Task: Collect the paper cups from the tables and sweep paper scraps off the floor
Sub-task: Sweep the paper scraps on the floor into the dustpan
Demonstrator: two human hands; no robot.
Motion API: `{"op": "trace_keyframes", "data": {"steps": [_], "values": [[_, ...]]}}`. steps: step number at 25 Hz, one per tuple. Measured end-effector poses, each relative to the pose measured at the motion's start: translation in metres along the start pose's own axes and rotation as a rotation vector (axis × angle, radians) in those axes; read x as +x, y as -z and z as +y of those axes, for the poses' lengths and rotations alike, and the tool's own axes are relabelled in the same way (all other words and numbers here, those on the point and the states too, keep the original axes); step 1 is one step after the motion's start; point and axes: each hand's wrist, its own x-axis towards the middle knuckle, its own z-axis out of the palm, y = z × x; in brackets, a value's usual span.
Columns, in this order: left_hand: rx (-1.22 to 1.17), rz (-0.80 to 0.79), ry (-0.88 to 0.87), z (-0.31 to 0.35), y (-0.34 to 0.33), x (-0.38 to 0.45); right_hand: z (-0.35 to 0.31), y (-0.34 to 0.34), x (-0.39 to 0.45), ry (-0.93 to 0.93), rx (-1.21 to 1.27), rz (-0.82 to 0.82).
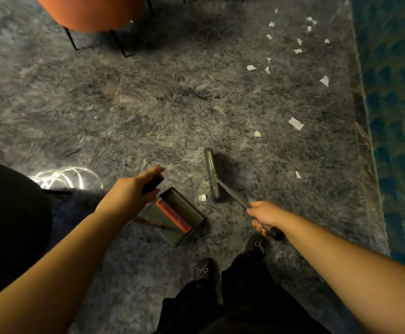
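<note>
Head view, looking down. A grey shaggy carpet (148,104) fills most of the field, bordered on the right by a strip of blue-green patterned floor (399,116). At upper left stands an orange round stool (93,13) on thin black legs, and a dark rounded object (8,220) occupies the left edge with a coil of pale cable (64,177) just beside it. The person's dark trousers (240,297) and two dark shoes appear at the bottom centre. The left hand (134,191) has its fingers curled round the black grip of the dustpan handle (153,183); the grey dustpan (177,215), with an orange comb strip across its mouth, sits on the carpet below that hand. The right hand (264,216) has its fingers clenched round the broom handle (232,195) near its black end cap; the broom head (212,174) rests on the carpet just right of the dustpan. White paper scraps (296,123) lie scattered over the carpet's right part, most of them well beyond the broom, and one scrap (202,197) lies between broom head and dustpan.
</note>
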Motion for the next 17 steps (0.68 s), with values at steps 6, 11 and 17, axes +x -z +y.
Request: {"op": "trace_keyframes", "data": {"steps": [6, 11, 17], "values": [[0.104, 0.041, 0.006, -0.01, 0.003, 0.011, -0.019, -0.046, 0.017, 0.026, -0.106, -0.096], [0.085, 0.027, -0.036, -0.008, -0.001, 0.007, -0.027, -0.046, -0.009, -0.048, -0.061, -0.248], [0.073, -0.001, 0.024, -0.01, 0.008, 0.005, -0.022, -0.05, -0.05, 0.002, -0.052, -0.194]]}}
